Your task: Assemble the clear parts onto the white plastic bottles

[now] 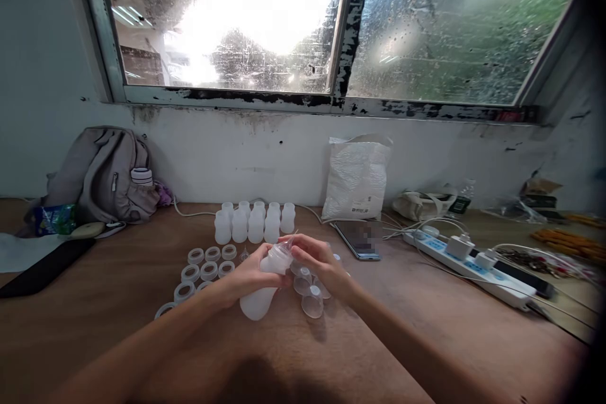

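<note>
A frosted white bottle (257,303) is tilted, its threaded neck up and to the right, with my left hand (253,278) wrapped round its upper part. My right hand (319,257) pinches a clear, thin-tipped nipple (287,242) at the bottle's mouth. Several more white bottles (256,226) stand in rows behind my hands. White rings (184,291) lie in rows left of my left hand. Clear domed caps (312,303) are grouped below my right hand, which partly hides them. Another clear nipple (244,254) stands between the rings and the held bottle.
A phone (358,241) lies beyond my right hand, before a white plastic package (356,178). A power strip (473,268) with plugs and cables crosses the right side. At left are a grey backpack (101,177) and a black flat object (45,267).
</note>
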Available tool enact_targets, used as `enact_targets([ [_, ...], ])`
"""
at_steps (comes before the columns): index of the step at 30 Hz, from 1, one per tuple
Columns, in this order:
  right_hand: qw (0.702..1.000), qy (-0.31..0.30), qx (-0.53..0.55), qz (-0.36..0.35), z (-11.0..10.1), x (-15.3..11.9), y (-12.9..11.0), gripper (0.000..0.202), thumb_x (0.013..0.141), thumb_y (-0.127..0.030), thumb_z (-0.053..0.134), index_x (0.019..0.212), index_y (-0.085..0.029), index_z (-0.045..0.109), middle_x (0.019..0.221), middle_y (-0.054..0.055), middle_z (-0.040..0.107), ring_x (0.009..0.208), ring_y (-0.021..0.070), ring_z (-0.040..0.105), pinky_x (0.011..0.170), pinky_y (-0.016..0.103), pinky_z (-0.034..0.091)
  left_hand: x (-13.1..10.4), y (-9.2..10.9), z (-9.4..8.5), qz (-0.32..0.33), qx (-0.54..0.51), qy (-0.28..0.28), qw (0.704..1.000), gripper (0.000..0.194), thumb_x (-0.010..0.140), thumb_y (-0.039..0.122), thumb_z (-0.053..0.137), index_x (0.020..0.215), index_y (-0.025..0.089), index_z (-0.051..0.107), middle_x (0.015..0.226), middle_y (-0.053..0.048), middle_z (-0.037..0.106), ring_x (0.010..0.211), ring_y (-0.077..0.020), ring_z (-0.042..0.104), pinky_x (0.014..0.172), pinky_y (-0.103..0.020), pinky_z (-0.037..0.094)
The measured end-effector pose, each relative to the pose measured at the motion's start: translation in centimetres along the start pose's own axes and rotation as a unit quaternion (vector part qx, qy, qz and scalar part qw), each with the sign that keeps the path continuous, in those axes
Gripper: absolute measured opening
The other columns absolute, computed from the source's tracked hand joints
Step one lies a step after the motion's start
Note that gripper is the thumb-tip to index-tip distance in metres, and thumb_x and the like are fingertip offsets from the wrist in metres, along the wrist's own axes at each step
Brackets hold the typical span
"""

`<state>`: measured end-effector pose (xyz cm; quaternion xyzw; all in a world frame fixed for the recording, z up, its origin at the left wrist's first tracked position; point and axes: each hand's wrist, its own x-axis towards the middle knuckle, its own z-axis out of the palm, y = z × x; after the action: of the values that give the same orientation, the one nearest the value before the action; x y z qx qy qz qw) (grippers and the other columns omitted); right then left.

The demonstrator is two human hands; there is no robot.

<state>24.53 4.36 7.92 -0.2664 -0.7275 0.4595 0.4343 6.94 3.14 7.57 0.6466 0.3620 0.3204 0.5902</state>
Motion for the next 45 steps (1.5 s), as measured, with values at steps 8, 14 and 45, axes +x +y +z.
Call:
enact_targets([
  [8, 0.99, -0.039, -0.134, 0.026, -1.8, 0.4, -0.8, 0.028, 0.078, -0.042, 0.051, 0.078, -0.015, 0.057, 0.067, 0.001, 0.055, 0.061, 0.0108, 0.05, 0.054, 0.021, 0.039, 0.2, -0.4, 0.3, 0.011, 0.032, -0.036, 0.999, 0.026, 0.062, 0.026, 0.066, 0.084, 0.015, 0.057, 0.068, 0.002, 0.053, 0.063, -0.0113, 0.047, 0.057, -0.022, 0.034],
  [14, 0.976, -0.085, -0.196, 0.033, -2.1, 0.2, -1.3, 0.032, 0.078, -0.045, 0.049, 0.078, -0.014, 0.056, 0.064, 0.0, 0.054, 0.058, 0.0103, 0.049, 0.051, 0.021, 0.039, 0.2, -0.5, 0.3, 0.024, 0.069, -0.046, 0.996, 0.03, 0.061, 0.026, 0.066, 0.087, 0.014, 0.058, 0.07, 0.001, 0.053, 0.064, -0.0121, 0.047, 0.057, -0.022, 0.035],
  [45, 0.915, -0.134, -0.381, 0.001, -1.6, -0.5, -0.9, 0.036, 0.083, -0.042, 0.04, 0.065, -0.014, 0.053, 0.05, -0.003, 0.044, 0.046, 0.0068, 0.034, 0.043, 0.019, 0.024, -0.7, -0.4, -0.7, 0.025, 0.34, -0.016, 0.94, 0.043, 0.058, 0.045, 0.064, 0.09, 0.019, 0.052, 0.076, 0.0, 0.059, 0.066, -0.0177, 0.055, 0.051, -0.021, 0.036],
])
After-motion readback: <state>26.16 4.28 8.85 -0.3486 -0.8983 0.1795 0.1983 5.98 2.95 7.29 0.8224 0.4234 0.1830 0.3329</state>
